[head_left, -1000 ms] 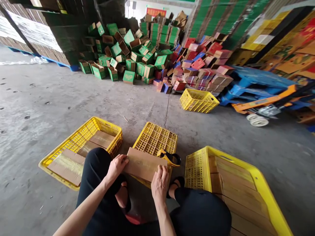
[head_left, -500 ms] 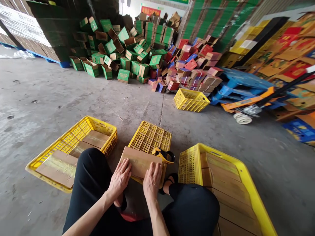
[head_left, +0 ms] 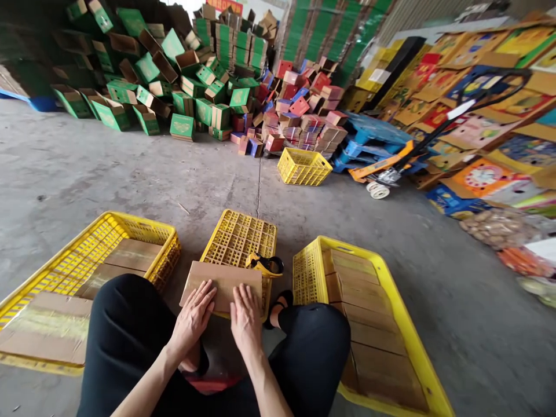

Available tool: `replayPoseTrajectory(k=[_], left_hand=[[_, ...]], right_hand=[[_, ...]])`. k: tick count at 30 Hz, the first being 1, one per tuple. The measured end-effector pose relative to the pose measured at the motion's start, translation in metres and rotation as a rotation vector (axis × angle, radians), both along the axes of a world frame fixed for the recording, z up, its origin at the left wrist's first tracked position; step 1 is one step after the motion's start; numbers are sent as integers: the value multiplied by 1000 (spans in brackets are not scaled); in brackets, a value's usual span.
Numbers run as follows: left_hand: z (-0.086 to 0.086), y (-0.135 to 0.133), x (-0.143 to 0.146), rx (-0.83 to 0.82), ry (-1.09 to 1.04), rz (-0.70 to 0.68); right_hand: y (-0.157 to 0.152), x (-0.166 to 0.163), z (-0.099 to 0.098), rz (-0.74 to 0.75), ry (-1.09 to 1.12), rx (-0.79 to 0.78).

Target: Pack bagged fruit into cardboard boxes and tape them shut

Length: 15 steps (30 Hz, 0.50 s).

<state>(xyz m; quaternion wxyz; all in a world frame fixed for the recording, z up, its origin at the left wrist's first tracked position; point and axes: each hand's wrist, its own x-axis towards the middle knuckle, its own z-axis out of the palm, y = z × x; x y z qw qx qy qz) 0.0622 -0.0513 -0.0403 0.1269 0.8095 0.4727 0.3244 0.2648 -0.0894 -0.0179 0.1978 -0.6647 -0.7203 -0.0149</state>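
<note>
A brown cardboard box (head_left: 223,281) lies on an upturned yellow plastic crate (head_left: 238,234) between my knees. My left hand (head_left: 195,310) rests flat on the left part of its top, fingers stretched out. On the right part lies my right hand (head_left: 245,315), also flat with its fingers extended. Just beyond the box's right corner, a yellow and black tape dispenser (head_left: 264,264) sits on the crate. Neither hand grips anything.
To my left stands a yellow crate (head_left: 174,246) with taped boxes (head_left: 47,327); to my right, another crate (head_left: 412,315) full of boxes (head_left: 376,327). Ahead are a yellow basket (head_left: 304,168), an orange pallet jack (head_left: 382,165), blue pallets (head_left: 373,136) and heaped green cartons (head_left: 182,127).
The view has turned to the right, so the surroundings sit further left. My right hand has shifted inward along the box toward my left hand. Both hands stay on the box.
</note>
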Motion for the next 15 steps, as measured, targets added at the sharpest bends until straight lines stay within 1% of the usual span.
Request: replayPoseTrajectory(k=[3,5,7,10,15], left_hand=[[-1,-1,0,8,3,10],[-1,-3,1,10,21,27],[0,-6,5,14,53,60],[6,-9,24,24,133,89],[19,-9,69,17,239,-49]], right_hand=[[-8,29,-3,-101,22,42],[-13,35,-10,-156,53,77],[-15,31,-16,-199,54,102],[-16,24,-22,-217,10,105],[-24,25,-20,-166,-30,96]])
